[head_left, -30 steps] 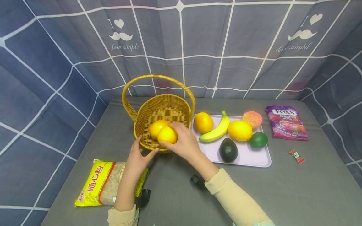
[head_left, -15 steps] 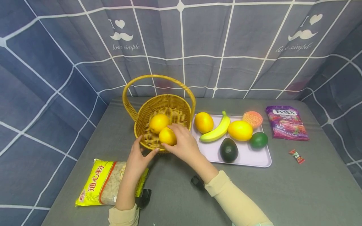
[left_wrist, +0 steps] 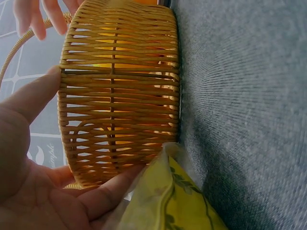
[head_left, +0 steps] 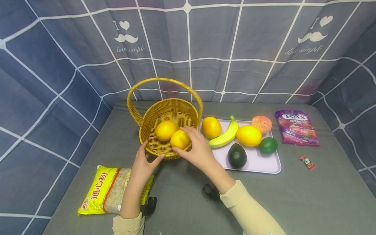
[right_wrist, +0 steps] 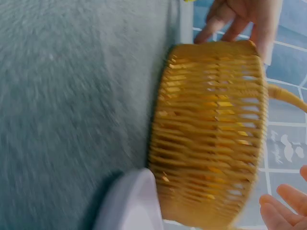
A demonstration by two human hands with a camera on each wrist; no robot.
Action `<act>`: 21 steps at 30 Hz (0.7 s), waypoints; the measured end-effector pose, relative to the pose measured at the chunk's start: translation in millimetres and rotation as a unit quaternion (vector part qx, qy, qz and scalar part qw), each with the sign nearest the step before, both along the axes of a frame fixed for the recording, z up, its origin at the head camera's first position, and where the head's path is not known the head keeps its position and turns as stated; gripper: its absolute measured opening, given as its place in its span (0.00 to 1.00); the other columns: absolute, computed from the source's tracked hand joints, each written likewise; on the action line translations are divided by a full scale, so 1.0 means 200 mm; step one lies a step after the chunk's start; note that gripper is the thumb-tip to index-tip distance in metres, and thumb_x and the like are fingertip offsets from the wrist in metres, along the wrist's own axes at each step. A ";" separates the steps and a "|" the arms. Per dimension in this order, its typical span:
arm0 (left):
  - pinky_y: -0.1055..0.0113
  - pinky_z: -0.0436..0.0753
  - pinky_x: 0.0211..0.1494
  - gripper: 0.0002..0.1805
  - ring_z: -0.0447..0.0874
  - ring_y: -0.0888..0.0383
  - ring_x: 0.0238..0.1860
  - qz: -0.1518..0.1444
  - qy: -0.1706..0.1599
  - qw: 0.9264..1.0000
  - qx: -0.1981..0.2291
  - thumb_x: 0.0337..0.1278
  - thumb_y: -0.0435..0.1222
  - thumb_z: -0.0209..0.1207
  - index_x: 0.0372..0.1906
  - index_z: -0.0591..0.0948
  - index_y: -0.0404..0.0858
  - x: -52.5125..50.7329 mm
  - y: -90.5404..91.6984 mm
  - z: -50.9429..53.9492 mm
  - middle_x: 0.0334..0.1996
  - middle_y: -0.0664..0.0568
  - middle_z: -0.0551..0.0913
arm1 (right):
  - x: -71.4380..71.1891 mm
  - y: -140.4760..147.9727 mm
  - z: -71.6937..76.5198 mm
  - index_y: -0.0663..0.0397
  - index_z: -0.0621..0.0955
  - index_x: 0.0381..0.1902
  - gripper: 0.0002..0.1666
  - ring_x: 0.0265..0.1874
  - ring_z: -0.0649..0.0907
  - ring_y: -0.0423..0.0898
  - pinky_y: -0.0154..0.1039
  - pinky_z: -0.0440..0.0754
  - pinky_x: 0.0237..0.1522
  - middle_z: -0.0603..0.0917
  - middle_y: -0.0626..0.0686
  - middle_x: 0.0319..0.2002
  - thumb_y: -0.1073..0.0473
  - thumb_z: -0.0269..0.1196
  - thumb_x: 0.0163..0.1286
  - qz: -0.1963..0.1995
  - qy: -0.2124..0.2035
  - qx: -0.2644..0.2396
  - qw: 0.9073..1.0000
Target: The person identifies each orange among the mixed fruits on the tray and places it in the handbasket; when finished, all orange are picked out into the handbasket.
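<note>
A yellow wicker basket (head_left: 176,106) with a tall arched handle holds two oranges. One orange (head_left: 165,130) lies left of the other orange (head_left: 180,139). My left hand (head_left: 144,167) grips the basket's front left, thumb at the rim and fingers along the woven side, as the left wrist view shows. Over the front right rim reaches my right hand (head_left: 201,150), its fingers and thumb spread about the right orange. In the right wrist view, the fingers (right_wrist: 283,211) stand loose above the rim with nothing visible between them. Through the weave, the fruit shows only in patches.
Right of the basket, a pale tray (head_left: 261,166) bears an orange, a banana, a lemon, a peach, an avocado and a green fruit. Farther right lie a purple candy bag (head_left: 297,128) and a small wrapped candy (head_left: 307,162). A yellow pasta bag (head_left: 101,192) lies beside the left forearm.
My right hand has shifted right with the second orange, which now sits beside the first instead of overlapping it. The left hand stays at the basket.
</note>
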State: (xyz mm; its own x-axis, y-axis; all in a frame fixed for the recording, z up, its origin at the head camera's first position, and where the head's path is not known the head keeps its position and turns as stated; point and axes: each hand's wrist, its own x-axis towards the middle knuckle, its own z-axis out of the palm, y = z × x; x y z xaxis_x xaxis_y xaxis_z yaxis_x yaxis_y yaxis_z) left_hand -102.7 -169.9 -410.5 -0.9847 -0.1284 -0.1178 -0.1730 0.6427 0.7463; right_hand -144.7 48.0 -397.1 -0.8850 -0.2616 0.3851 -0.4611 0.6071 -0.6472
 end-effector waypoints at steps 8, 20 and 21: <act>0.41 0.74 0.54 0.57 0.65 0.37 0.65 0.003 -0.004 1.000 -0.007 0.52 0.63 0.62 0.77 0.46 0.42 0.01 0.00 0.00 0.72 0.36 0.52 | 0.07 0.15 0.08 0.45 0.72 0.65 0.41 0.66 0.68 0.45 0.49 0.67 0.64 0.72 0.48 0.65 0.44 0.73 0.55 -0.025 0.007 -0.049 0.998; 0.40 0.72 0.56 0.60 0.64 0.37 0.66 0.004 -0.011 1.000 0.001 0.47 0.69 0.59 0.77 0.45 0.45 0.00 0.00 -0.01 0.73 0.37 0.51 | 0.09 0.39 0.17 0.45 0.72 0.67 0.43 0.64 0.71 0.48 0.48 0.71 0.61 0.71 0.46 0.66 0.52 0.75 0.53 -0.094 0.014 -0.101 0.990; 0.40 0.72 0.56 0.60 0.64 0.37 0.66 0.003 -0.011 1.000 0.001 0.47 0.68 0.59 0.77 0.45 0.45 0.00 0.00 -0.01 0.73 0.37 0.51 | 0.09 0.41 0.17 0.46 0.72 0.67 0.43 0.63 0.71 0.49 0.48 0.71 0.61 0.71 0.47 0.66 0.53 0.76 0.53 -0.102 0.012 -0.105 0.989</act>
State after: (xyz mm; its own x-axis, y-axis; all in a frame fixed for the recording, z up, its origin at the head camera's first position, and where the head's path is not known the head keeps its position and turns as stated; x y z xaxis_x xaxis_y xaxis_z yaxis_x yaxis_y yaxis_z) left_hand -102.7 -170.6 -412.2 -0.9810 -0.1349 -0.1391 -0.1934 0.6406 0.7431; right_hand -127.4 130.2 -363.1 -0.9011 0.0087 0.4335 -0.3600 0.5420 -0.7594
